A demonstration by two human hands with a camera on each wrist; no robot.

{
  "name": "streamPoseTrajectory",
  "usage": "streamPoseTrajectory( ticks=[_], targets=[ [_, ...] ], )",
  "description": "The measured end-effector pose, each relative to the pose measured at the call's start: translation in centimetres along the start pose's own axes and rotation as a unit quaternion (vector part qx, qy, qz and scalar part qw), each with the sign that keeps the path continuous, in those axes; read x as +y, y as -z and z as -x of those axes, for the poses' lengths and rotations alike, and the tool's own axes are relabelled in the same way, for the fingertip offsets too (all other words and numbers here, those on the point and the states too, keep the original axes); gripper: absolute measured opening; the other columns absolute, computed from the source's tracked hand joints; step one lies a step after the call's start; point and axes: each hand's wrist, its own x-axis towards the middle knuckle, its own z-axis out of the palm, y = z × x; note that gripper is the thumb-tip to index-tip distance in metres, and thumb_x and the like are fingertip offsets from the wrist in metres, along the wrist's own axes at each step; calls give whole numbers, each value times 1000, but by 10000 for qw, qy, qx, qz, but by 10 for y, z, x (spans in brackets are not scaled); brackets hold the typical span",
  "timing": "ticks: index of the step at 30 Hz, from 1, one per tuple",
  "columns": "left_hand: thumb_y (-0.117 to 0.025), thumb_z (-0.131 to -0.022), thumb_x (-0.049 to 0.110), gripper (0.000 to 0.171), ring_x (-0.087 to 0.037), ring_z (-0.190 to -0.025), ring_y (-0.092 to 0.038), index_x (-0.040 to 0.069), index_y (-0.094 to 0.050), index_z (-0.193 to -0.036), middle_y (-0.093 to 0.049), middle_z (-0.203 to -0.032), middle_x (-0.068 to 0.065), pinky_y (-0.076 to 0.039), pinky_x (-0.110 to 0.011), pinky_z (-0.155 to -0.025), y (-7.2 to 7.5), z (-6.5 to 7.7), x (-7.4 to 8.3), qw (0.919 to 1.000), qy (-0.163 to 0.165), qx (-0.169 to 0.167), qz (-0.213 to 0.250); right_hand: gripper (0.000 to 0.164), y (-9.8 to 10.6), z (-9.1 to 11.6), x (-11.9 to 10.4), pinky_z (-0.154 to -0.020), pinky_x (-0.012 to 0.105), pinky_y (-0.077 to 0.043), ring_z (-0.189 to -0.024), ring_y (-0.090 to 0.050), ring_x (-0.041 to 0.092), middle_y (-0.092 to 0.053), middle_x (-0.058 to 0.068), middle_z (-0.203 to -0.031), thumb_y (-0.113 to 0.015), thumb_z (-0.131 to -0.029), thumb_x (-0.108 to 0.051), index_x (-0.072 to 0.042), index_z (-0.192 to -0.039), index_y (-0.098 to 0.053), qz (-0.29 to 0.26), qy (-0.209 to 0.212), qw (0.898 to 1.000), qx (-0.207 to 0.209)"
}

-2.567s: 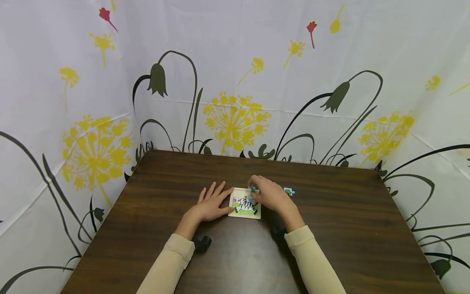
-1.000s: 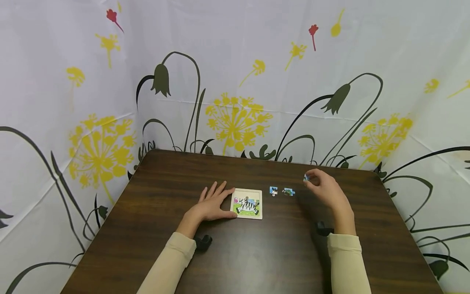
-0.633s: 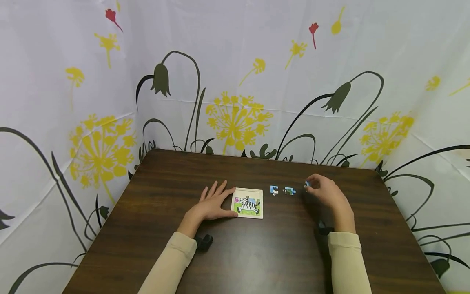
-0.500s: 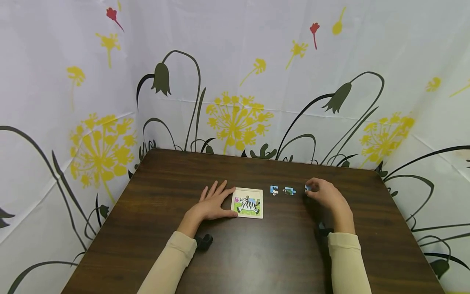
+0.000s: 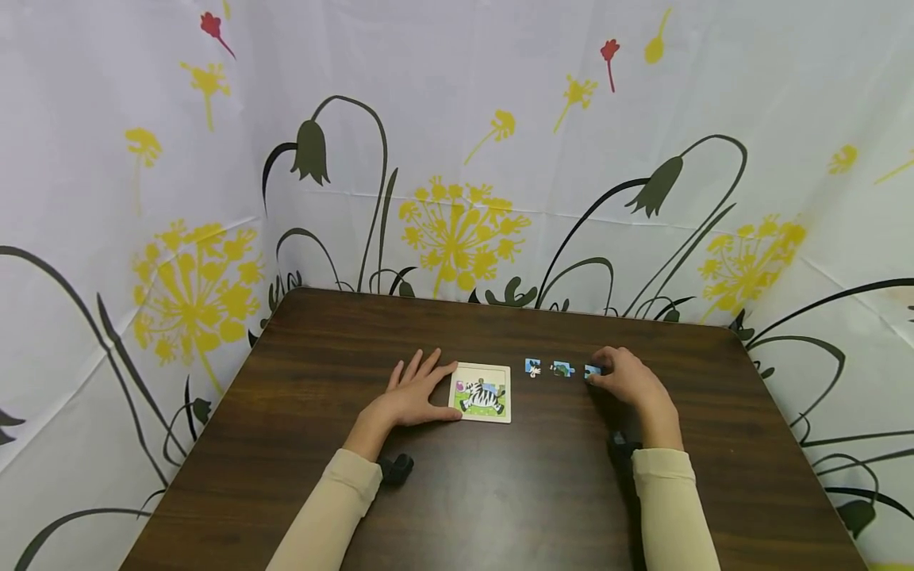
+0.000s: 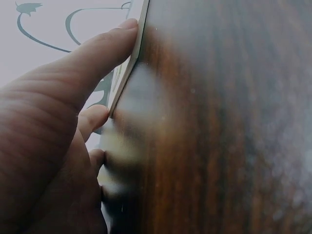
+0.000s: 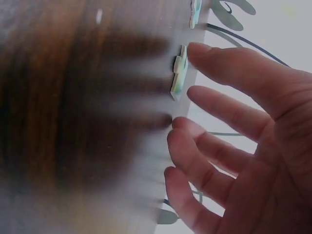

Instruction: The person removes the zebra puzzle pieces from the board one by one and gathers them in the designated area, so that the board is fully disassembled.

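Note:
In the head view a small square puzzle tray (image 5: pixel 493 370) with a zebra picture lies flat on the table. My left hand (image 5: pixel 403 403) rests at its left side, fingers spread, thumb and index finger touching the corners there. A blue puzzle piece (image 5: pixel 592 372) lies flat at the fingertips of my right hand (image 5: pixel 631 381). In the right wrist view the thumb and index finger stand apart beside that puzzle piece (image 7: pixel 179 78), the other fingers loosely bent. Left of it are a blue-and-green puzzle piece (image 5: pixel 562 369) and one with the zebra's head (image 5: pixel 532 368).
The dark wooden table (image 5: pixel 457 492) runs back to a white curtain (image 5: pixel 457 95) printed with flowers. Black wrist devices show under both wrists, the left device (image 5: pixel 397 470) more plainly. Beige sleeves cover both forearms.
My right hand left the tray with a puzzle piece, lowered it to the table at the right and shifted it slightly left. The zebra-head piece now lies beside the tray. My left hand stayed.

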Motion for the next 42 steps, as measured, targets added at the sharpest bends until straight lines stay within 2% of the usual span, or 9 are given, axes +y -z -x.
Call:
streamPoseTrajectory(
  ticks=[3,6,12,20,27,34,38,40,42],
  targets=[
    [-77,-90,66,102,-36,-170,9,33,-28,-173,-3,-184,-4,10,-64,-133,3,2,2,10000,11,-63,55,56,0,2,0,-107,69,-49,-130,-59,51,-57,32,-142,-78,-99,-27,2,-143,-60,17,-142,9999,-71],
    [-78,-89,67,102,-39,-170,8,31,-30,-172,-4,-184,-8,10,-65,-133,6,6,6,9999,-30,-91,127,55,-1,3,0,-105,69,-49,-126,-60,50,-54,32,-139,-79,-98,-26,2,-142,-60,47,-191,9998,-71],
    [-78,-89,66,102,-41,-169,7,29,-32,-172,-6,-184,-10,10,-66,-132,8,6,6,9998,-83,-46,194,44,1,3,0,-97,65,-52,-115,-63,46,-57,30,-129,-78,-99,-22,0,-135,-65,67,-143,9999,25],
    [-77,-89,66,102,-38,-170,9,30,-30,-173,-4,-184,-7,11,-64,-132,2,-1,-1,9999,-88,15,130,41,2,2,2,-100,66,-51,-120,-62,48,-56,31,-132,-76,-99,-19,1,-134,-66,-20,-28,10000,24],
    [-78,-89,66,102,-38,-170,8,31,-30,-172,-4,-184,-7,10,-65,-132,0,-2,-3,9999,-74,-2,96,43,1,5,2,-99,67,-51,-118,-62,49,-54,31,-132,-75,-101,-20,1,-136,-63,-38,-69,10000,4],
    [-76,-90,68,102,-36,-170,10,35,-27,-173,-1,-184,-3,11,-64,-132,0,1,-2,9999,-11,-17,107,48,4,3,-1,-103,68,-51,-127,-61,51,-60,33,-139,-64,-108,-25,4,-145,-57,-45,129,9998,137],
    [-77,-90,67,102,-36,-170,11,34,-27,-173,-1,-184,-4,12,-64,-132,-1,2,-3,9999,-57,-5,137,44,2,3,-13,-103,67,-52,-127,-64,47,-64,27,-141,-61,-111,-27,0,-145,-59,-259,274,9974,613],
    [-77,-90,66,102,-36,-170,11,33,-28,-173,-1,-184,-4,12,-64,-132,0,2,-3,9998,-78,-22,178,38,-2,5,-28,-100,62,-55,-120,-67,42,-68,22,-137,-62,-111,-26,-5,-141,-63,-514,519,9938,843],
    [-78,-90,66,103,-36,-170,11,33,-28,-173,-2,-184,-5,12,-64,-132,2,1,-3,9998,-89,-30,172,31,-10,7,-50,-92,52,-58,-109,-70,34,-73,15,-129,-64,-110,-25,-8,-135,-67,-779,867,9891,898]
  ],
)
